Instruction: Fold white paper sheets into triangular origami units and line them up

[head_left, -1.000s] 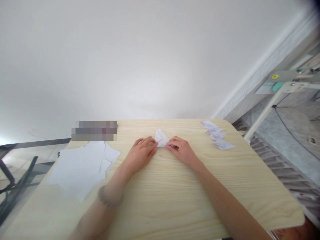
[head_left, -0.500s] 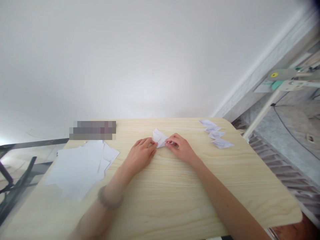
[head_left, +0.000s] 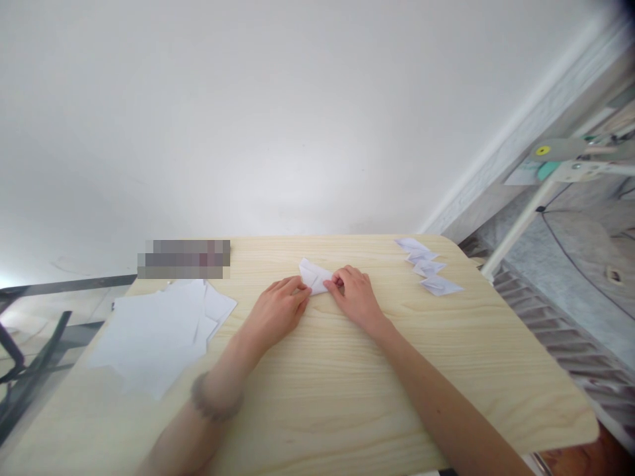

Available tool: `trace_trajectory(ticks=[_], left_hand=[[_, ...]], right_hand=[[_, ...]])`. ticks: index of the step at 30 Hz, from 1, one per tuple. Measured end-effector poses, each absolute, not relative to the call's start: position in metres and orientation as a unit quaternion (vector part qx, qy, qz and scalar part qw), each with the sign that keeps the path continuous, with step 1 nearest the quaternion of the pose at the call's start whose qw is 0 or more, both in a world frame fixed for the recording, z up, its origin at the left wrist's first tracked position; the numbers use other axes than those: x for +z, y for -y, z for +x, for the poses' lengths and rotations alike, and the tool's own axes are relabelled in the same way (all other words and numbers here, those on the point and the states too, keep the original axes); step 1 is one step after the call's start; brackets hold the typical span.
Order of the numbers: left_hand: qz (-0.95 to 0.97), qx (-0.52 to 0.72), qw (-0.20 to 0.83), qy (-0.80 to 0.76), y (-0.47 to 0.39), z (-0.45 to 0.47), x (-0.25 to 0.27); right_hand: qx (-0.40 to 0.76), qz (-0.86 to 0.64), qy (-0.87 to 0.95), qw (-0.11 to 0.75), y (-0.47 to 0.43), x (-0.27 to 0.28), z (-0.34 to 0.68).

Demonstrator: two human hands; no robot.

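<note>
A small white piece of folded paper (head_left: 315,275) lies near the middle of the wooden table. My left hand (head_left: 282,303) grips its left lower edge, thumb and fingertips closed together on it. On the other side, my right hand (head_left: 356,295) pinches the paper's right end, with the fingers curled over the thumb. The underside of the paper and the tips of some fingers are hidden. Off to the right, several folded white paper pieces (head_left: 439,285) stand in a row, each with pointed ends.
A spread stack of white paper sheets (head_left: 149,324) covers the table's left side. Behind it lies a pixelated, blurred-out object (head_left: 183,259). The wooden table (head_left: 317,410) meets a white wall (head_left: 297,132) at the back. A white metal frame (head_left: 526,221) stands beyond its right edge.
My right hand has shifted slightly left, its fingers now curled more tightly at the paper's right end. The paper has turned a little and looks flatter. My left hand stays nearly still.
</note>
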State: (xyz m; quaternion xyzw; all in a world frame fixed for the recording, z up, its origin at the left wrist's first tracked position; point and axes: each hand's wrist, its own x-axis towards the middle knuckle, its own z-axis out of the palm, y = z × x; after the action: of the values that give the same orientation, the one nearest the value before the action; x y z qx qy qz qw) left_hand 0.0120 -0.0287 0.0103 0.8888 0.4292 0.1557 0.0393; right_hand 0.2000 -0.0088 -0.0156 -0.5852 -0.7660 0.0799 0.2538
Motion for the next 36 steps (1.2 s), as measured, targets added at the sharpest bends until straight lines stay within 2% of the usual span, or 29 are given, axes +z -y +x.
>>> trace_trajectory(ticks=[36], left_hand=[[0.897, 0.13, 0.0, -0.423, 0.0309, 0.0165, 0.0124]], right_hand=[[0.04, -0.617, 0.751, 0.232, 0.0042, -0.0182, 0.1955]])
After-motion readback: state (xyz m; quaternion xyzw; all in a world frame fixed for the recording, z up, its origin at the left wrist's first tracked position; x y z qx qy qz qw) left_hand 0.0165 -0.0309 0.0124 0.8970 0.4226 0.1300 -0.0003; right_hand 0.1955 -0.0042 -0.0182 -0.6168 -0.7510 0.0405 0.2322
